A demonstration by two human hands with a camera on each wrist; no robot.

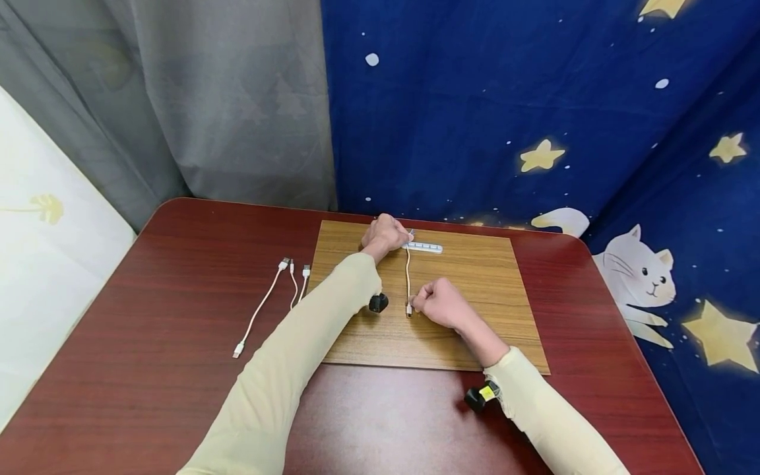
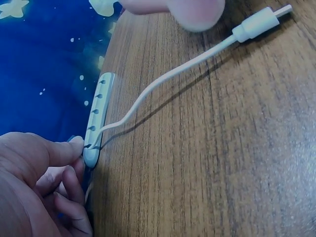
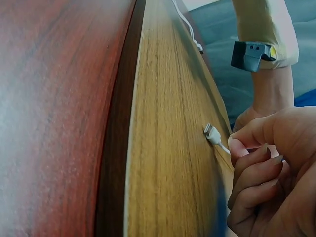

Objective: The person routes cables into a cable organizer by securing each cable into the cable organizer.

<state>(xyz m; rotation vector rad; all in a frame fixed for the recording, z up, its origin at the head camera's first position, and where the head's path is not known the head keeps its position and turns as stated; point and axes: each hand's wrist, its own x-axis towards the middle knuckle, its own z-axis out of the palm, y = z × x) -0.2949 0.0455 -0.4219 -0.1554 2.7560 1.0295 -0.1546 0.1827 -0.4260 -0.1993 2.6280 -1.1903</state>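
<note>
A white charging cable runs down the wooden board from a pale cable clip strip near the board's far edge. At the strip's end slot my left hand pinches the cable between thumb and forefinger; in the left wrist view the hand partly hides that end. The cable's near plug lies toward me over the board. Close beside that plug is my right hand, fingers curled and thumb against forefinger. In the right wrist view the hand covers part of the cable behind it.
The wooden board lies on a reddish-brown table. Left of it are more white cables: a longer one and two shorter ones partly behind my left sleeve. A grey curtain and blue curtain hang behind the table.
</note>
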